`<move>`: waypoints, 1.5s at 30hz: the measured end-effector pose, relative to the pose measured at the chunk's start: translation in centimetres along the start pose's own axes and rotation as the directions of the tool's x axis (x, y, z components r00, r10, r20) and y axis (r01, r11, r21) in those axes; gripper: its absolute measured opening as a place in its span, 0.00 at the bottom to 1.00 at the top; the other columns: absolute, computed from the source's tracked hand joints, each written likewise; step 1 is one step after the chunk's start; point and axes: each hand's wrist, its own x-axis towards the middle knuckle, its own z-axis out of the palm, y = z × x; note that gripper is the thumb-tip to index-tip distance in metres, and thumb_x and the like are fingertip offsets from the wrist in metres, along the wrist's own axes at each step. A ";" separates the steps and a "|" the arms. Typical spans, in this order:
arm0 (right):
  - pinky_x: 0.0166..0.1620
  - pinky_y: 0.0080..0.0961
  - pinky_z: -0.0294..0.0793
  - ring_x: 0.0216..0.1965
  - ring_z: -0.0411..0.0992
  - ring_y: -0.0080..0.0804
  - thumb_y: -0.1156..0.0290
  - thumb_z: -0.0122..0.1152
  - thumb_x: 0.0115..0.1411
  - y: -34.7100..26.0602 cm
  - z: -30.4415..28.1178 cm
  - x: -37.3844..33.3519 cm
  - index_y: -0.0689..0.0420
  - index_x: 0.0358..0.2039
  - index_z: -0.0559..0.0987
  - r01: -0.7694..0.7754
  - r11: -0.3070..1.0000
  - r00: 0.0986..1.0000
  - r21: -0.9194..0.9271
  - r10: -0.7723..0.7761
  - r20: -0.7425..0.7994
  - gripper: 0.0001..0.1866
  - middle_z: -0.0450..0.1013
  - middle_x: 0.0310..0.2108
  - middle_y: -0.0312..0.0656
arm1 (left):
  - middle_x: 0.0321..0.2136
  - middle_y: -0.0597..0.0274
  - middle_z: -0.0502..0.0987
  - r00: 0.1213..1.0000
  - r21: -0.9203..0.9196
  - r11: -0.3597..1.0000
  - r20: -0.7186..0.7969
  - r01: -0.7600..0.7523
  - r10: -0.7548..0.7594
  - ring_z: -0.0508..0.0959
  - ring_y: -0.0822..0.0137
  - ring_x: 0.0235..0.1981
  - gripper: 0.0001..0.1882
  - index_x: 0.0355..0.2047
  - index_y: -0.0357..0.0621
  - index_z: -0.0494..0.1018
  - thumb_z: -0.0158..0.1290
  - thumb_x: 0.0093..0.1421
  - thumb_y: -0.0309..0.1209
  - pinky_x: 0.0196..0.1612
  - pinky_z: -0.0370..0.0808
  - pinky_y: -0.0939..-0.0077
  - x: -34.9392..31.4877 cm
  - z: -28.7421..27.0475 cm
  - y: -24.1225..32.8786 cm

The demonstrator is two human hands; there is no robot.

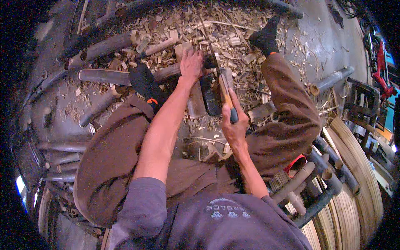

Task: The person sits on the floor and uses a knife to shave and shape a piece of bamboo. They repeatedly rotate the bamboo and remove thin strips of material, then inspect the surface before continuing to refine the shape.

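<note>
The right hand is closed around the handle of a long, saw-like tool, its narrow blade running forward and a little toward the left side. The left hand, farther forward and to the left of the handle, lies palm down with its fingers extended over wood; whether it grips or only presses, I cannot tell. A dark, bamboo-like pole reaches out leftward from beside that hand, passing the left foot. A pale wooden piece shows just past its fingers, and a wooden block lies between the two hands, slightly nearer the body.

The work looks well under way, judging by the thick spread of wood chips around and beyond the hands. Whether the blade has entered any wood is too unclear to say, and no finished cut can be made out beside it. Other poles may be waiting or already done: one lies forward and left of the left hand, another well to the right of the right hand. Which of these remain to be worked does not show.
</note>
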 end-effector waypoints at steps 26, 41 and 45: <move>0.45 0.25 0.73 0.44 0.75 0.32 0.70 0.50 0.61 0.0 -6.7 -9.3 0.63 0.57 0.67 -0.069 0.997 0.992 0.017 0.067 0.109 0.24 0.72 0.51 0.49 | 0.36 0.62 0.78 0.969 -0.110 0.990 0.240 0.082 -0.054 0.72 0.55 0.47 0.26 0.42 0.49 0.72 0.63 0.41 0.42 0.63 0.55 0.58 0.4 -2.9 0.6; 0.35 0.25 0.75 0.33 0.78 0.31 0.65 0.53 0.58 1.0 -4.4 -6.7 0.58 0.58 0.67 -0.149 0.977 0.968 -0.151 0.175 0.181 0.27 0.77 0.41 0.49 | 0.33 0.59 0.78 0.995 -0.165 0.984 0.086 0.065 -0.051 0.73 0.56 0.45 0.19 0.38 0.47 0.73 0.60 0.44 0.37 0.64 0.55 0.58 0.9 -2.1 1.2; 0.28 0.24 0.71 0.22 0.70 0.24 0.65 0.53 0.60 0.6 -3.2 -5.8 0.54 0.60 0.67 -0.097 0.993 0.995 0.066 0.095 0.034 0.26 0.77 0.32 0.45 | 0.36 0.60 0.78 0.991 -0.086 0.995 0.128 0.058 -0.047 0.73 0.56 0.46 0.26 0.43 0.47 0.72 0.62 0.42 0.40 0.65 0.52 0.57 -0.6 0.5 -0.5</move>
